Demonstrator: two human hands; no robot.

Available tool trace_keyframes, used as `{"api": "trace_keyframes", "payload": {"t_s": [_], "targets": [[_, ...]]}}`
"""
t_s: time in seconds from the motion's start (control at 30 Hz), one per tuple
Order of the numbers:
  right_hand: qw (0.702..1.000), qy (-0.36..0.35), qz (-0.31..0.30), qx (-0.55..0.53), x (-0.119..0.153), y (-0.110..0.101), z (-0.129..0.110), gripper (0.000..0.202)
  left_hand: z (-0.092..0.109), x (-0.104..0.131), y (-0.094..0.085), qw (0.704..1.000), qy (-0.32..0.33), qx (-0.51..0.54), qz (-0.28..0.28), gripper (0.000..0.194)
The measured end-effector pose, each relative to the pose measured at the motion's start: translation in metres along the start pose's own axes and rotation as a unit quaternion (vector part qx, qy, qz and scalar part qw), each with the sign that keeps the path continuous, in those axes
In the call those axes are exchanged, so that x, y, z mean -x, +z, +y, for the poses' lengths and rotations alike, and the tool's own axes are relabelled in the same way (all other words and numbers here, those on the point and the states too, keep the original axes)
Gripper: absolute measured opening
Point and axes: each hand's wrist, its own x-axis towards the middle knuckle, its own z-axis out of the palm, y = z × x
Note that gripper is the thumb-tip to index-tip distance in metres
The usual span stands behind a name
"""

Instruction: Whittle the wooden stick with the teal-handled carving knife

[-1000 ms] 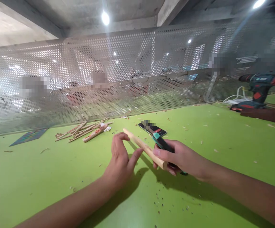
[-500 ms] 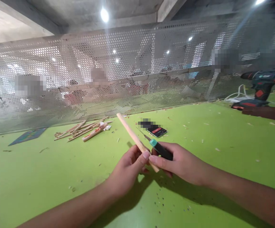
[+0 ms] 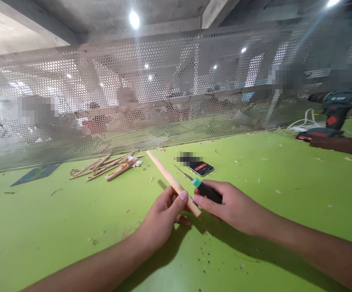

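A pale wooden stick [image 3: 164,172] slants from upper left to lower right above the green table. My left hand [image 3: 163,217] pinches it near its lower end, thumb on top. In my right hand [image 3: 229,207] is a carving tool [image 3: 209,192] with a black handle, a teal collar and a thin pointed metal tip, which points up and left beside the stick. My right fingertips are close to the stick's lower part; whether they touch it is unclear.
A phone [image 3: 200,166] lies beyond the tool. Thin sticks [image 3: 112,166] are piled at back left, near a patterned sheet [image 3: 36,174]. A cordless drill [image 3: 335,111] stands at right beside a brown object. Behind the green table [image 3: 72,227] rises a perforated metal screen [image 3: 163,89].
The stick's upper end has dropped slightly and shifted left. My right thumb has drawn back a little from the stick, and the lower end now shows more fully.
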Motion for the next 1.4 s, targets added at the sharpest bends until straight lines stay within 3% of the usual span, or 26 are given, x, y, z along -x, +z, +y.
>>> {"api": "trace_keyframes", "payload": {"t_s": [0.33, 0.53, 0.67, 0.8, 1.0, 1.2, 1.4], "targets": [[0.997, -0.048, -0.053, -0.008, -0.001, 0.0, 0.005, 0.021, -0.003, -0.002, -0.001, 1.0, -0.004, -0.021, -0.018, 0.04], [0.987, -0.071, -0.123, -0.069, 0.002, 0.0, -0.001, 0.034, -0.003, 0.0, -0.004, 0.999, -0.008, -0.033, -0.037, 0.045], [0.984, -0.073, -0.135, -0.087, 0.003, 0.0, -0.005, 0.035, -0.003, -0.001, -0.004, 0.998, -0.018, -0.036, -0.05, 0.044], [0.988, -0.07, -0.117, -0.076, 0.002, -0.001, -0.003, 0.031, -0.002, -0.001, -0.002, 0.998, -0.026, -0.026, -0.051, 0.039], [0.997, -0.054, -0.045, 0.044, 0.0, -0.006, 0.002, 0.017, 0.0, 0.001, -0.002, 0.998, -0.036, -0.023, -0.051, 0.037], [0.995, -0.056, -0.052, 0.062, -0.002, -0.008, 0.003, 0.021, -0.004, -0.001, -0.005, 0.998, -0.043, -0.021, -0.047, 0.038], [0.987, -0.069, -0.036, 0.139, -0.002, -0.011, -0.001, 0.022, -0.006, 0.0, -0.003, 0.999, -0.041, 0.0, -0.008, 0.024]]}}
